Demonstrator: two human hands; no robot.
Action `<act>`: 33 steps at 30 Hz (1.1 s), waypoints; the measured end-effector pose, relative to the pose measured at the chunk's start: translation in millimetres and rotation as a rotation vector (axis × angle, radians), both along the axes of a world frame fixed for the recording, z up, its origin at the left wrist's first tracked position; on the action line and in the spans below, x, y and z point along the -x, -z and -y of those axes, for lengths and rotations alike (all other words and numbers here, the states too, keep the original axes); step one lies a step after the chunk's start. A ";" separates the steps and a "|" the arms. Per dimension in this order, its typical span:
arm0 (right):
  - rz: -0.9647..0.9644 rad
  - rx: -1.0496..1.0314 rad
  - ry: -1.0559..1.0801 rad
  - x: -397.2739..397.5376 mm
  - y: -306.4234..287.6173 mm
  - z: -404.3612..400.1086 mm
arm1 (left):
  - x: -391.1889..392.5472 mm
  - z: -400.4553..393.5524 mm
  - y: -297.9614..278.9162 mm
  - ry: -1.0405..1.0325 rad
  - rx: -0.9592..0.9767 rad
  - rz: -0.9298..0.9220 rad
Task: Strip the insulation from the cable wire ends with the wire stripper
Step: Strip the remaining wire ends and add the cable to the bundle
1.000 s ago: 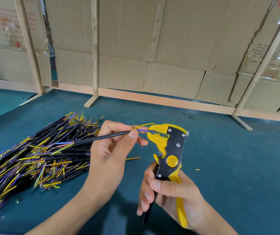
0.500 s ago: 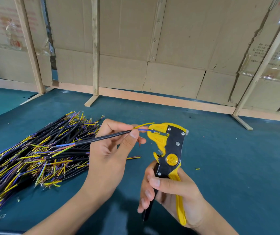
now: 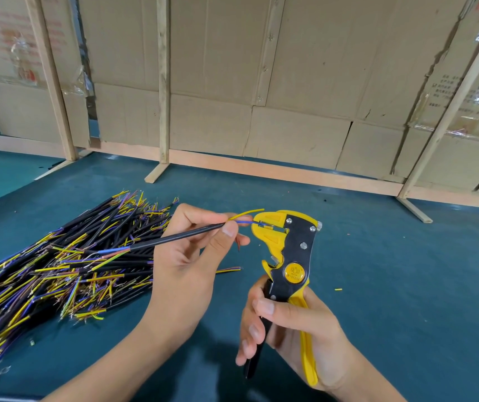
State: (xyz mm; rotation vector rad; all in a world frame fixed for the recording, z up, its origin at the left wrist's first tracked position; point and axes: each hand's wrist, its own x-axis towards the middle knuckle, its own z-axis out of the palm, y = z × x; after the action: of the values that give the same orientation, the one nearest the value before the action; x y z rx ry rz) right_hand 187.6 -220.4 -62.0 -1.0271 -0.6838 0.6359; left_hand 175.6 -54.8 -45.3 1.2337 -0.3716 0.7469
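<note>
My left hand [image 3: 187, 256] pinches a black cable [image 3: 183, 237] near its right end, between thumb and fingers. A blue inner wire [image 3: 245, 222] from that end lies in the jaws of the yellow and black wire stripper [image 3: 287, 250]. A yellow inner wire [image 3: 247, 213] curves free above the jaws. My right hand [image 3: 290, 329] grips the stripper's handles from below and holds the tool upright, jaws facing left.
A large pile of black cables [image 3: 58, 265] with yellow and blue wire ends lies on the green table [image 3: 392, 271] to the left. Small insulation scraps [image 3: 338, 289] dot the table. Cardboard panels on wooden frames [image 3: 162, 82] stand along the far edge.
Both hands stay almost where they were. The cable and stripper have shifted slightly, and the blue wire remains in the jaws.
</note>
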 end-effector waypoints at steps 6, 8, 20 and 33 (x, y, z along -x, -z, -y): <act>-0.005 0.002 -0.013 0.4 0.7 0.7 | -0.4 -1.3 -1.2 0.030 0.017 -0.017; -0.002 0.001 -0.019 0.4 0.7 0.8 | -0.5 -1.5 -1.8 0.034 0.022 -0.019; -0.017 -0.001 -0.033 -1.1 -1.1 1.9 | -1.0 -5.0 -2.8 0.032 0.035 -0.037; -0.145 0.007 0.140 2.3 -0.5 -2.1 | -4.4 -2.4 2.7 -0.012 0.057 -0.115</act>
State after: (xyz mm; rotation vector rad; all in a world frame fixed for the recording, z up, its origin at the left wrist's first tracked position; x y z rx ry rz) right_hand 185.3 -218.3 -61.5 -1.0153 -0.4793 0.5845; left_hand 180.0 -52.4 -48.0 1.2199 -0.2474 0.6892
